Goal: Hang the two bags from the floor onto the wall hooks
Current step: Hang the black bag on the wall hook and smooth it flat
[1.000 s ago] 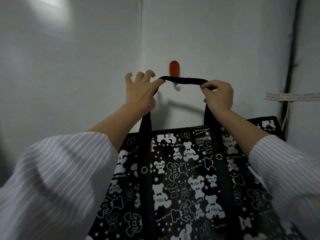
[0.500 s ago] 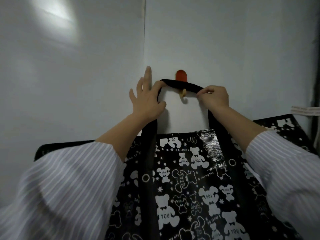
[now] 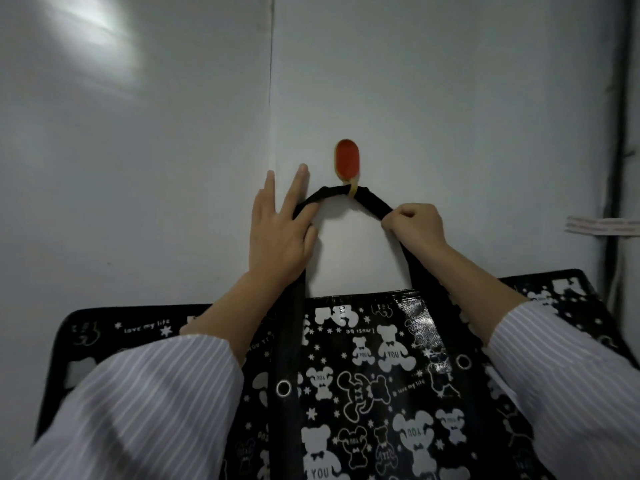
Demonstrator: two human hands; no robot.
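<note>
Strap (image 3: 327,193) now over hook (image 3: 348,161), right hand (image 3: 415,225) pinching it

We see white wall (image 3: 450,98) as sole support: orange hook (image 3: 347,161) stuck on it, bag strap (image 3: 332,192) looped over hook, tape strip (image 3: 602,226) at right.

Pretty plain spot tbh: a pale grey-white wall (image 3: 450,81) fills most of the view. A thin vertical seam (image 3: 270,98) runs down it left of centre; could be two panels meeting or a corner, can't tell. There's a soft blurry patch of light (image 3: 93,32) in the top left. At the far right a dark pipe or cable (image 3: 621,133) runs down the wall, with a strip of pale tape (image 3: 602,226) stuck across it.
</note>
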